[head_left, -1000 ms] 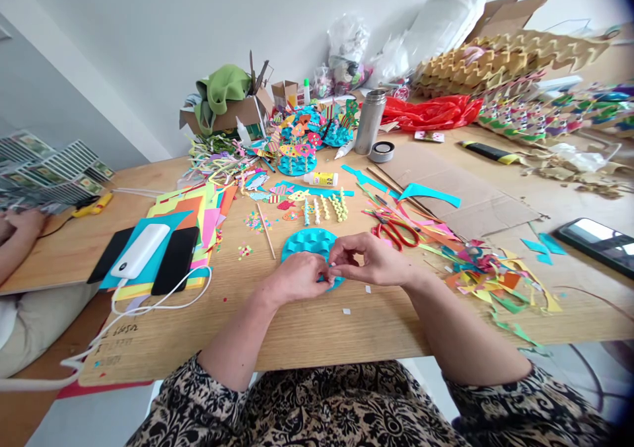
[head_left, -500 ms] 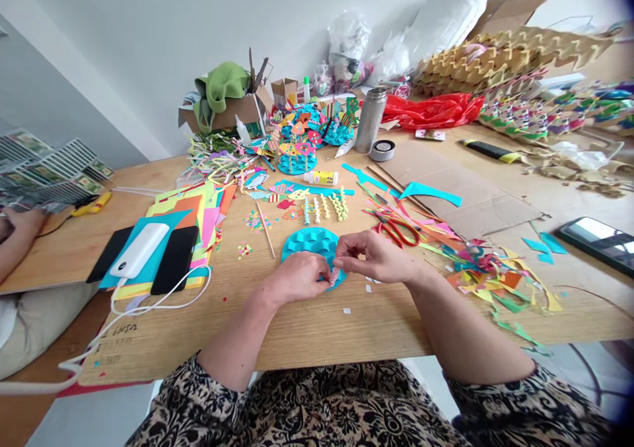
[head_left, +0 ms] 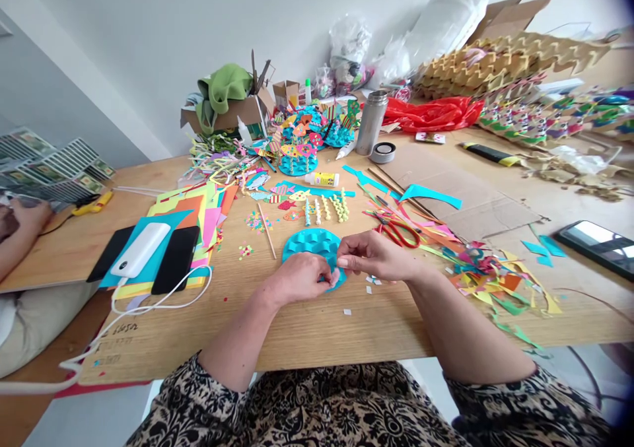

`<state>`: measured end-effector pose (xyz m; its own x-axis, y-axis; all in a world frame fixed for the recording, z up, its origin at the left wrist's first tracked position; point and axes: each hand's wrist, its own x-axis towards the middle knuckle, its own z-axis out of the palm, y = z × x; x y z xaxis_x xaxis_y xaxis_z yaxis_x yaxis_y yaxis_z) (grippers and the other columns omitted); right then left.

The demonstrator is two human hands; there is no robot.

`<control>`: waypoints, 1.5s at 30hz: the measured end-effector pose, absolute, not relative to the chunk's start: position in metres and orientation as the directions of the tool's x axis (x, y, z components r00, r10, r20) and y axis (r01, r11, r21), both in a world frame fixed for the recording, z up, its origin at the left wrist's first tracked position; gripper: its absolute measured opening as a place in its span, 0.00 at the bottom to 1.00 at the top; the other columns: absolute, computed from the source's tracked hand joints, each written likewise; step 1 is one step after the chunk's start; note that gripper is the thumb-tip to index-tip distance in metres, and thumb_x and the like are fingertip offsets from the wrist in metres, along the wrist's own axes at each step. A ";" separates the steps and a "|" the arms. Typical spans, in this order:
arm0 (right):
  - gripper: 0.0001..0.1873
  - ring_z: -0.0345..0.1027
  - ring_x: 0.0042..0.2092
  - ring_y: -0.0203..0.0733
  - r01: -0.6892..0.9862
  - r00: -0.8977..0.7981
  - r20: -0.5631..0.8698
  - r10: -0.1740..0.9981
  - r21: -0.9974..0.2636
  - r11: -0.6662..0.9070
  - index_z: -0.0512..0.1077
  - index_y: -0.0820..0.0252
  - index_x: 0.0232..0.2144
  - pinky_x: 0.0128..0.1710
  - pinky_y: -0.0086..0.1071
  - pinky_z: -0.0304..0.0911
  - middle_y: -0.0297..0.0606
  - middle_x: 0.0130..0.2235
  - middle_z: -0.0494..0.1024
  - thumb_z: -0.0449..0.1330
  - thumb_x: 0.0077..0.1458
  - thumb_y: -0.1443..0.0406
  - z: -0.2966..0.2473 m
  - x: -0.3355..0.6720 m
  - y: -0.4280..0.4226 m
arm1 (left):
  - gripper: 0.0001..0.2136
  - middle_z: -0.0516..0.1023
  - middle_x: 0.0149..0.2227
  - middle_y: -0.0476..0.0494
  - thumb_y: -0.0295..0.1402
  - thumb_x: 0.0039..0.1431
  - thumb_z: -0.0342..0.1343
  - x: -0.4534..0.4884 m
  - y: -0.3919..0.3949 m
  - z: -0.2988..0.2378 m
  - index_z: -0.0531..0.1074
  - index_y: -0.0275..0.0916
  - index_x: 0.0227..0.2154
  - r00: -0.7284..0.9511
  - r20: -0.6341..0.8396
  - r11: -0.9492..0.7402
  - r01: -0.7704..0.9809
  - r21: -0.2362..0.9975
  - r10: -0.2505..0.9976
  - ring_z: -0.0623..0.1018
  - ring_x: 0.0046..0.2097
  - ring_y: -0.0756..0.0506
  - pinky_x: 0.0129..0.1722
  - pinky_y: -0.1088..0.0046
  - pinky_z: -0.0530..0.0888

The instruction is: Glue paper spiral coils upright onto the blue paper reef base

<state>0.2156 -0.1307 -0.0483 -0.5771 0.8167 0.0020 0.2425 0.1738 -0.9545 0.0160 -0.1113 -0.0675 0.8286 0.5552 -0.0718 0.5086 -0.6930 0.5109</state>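
Note:
A round blue craft base (head_left: 313, 242) with raised bumps lies on the table in front of me, its near part covered by my hands. My left hand (head_left: 303, 278) rests over its near edge with fingers curled together; a small pale pinkish bit shows by the fingertips, too small to name. My right hand (head_left: 375, 257) hovers at the base's right edge, thumb and forefinger pinched; what they hold, if anything, is hidden. Beyond the base stand short twisted paper strips (head_left: 341, 206) in a row, with patterned paper fish (head_left: 299, 195) behind them.
Red-handled pliers (head_left: 396, 228) and paper scraps (head_left: 500, 278) lie to the right. A wooden stick (head_left: 266, 230), coloured paper sheets (head_left: 218, 203), a power bank (head_left: 141, 249) and a phone (head_left: 175, 260) are left. A glue bottle (head_left: 324, 179) and metal flask (head_left: 371, 123) stand farther back.
My right hand's fingertips have shifted slightly to the right, away from my left fingers. My left hand stays over the blue base, nearly unmoved.

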 end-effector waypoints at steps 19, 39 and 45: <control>0.22 0.55 0.18 0.29 0.119 0.287 0.174 0.942 -0.982 0.145 0.68 0.61 0.22 0.16 0.25 0.49 0.31 0.17 0.67 0.59 0.51 0.48 -0.065 0.225 -0.112 | 0.08 0.79 0.28 0.49 0.26 0.49 0.57 0.008 -0.107 -0.063 0.80 0.41 0.29 0.813 -0.064 -0.575 0.463 0.674 0.579 0.72 0.28 0.51 0.27 0.76 0.64; 0.12 0.66 0.24 0.35 0.760 -0.021 0.058 0.998 -0.647 0.053 0.73 0.61 0.28 0.23 0.26 0.56 0.35 0.23 0.76 0.53 0.55 0.62 -0.053 0.209 -0.082 | 0.08 0.77 0.26 0.46 0.33 0.57 0.53 -0.003 -0.081 -0.081 0.75 0.38 0.27 0.178 0.424 -0.432 0.639 0.636 0.888 0.73 0.26 0.50 0.28 0.75 0.66; 0.10 0.72 0.31 0.40 0.868 -0.055 0.003 0.999 -0.495 0.049 0.76 0.61 0.28 0.27 0.27 0.57 0.41 0.30 0.80 0.56 0.53 0.62 -0.063 0.191 -0.049 | 0.09 0.76 0.24 0.47 0.33 0.57 0.52 -0.003 -0.079 -0.083 0.75 0.38 0.26 0.135 0.436 -0.411 0.652 0.637 0.890 0.72 0.24 0.50 0.26 0.76 0.65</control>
